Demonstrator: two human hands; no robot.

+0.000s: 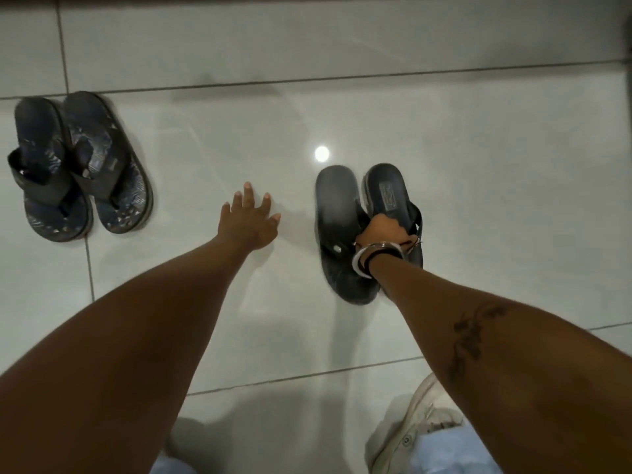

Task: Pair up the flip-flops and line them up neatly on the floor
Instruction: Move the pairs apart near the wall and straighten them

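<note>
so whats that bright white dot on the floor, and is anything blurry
Head view: the dot is a lamp's glare on the glossy tile floor; the patterned pair at left is smeared by motion blur, the black pair under the right hand is sharper; wide lens bends grout lines.

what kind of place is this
Probably indoors at home, perhaps an entryway: glossy pale floor tiles mirroring a ceiling light, and two pairs of flip-flops on the floor.

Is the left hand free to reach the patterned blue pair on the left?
Probably yes: the left hand is open and empty, with only bare floor between it and the blue pair.
</note>
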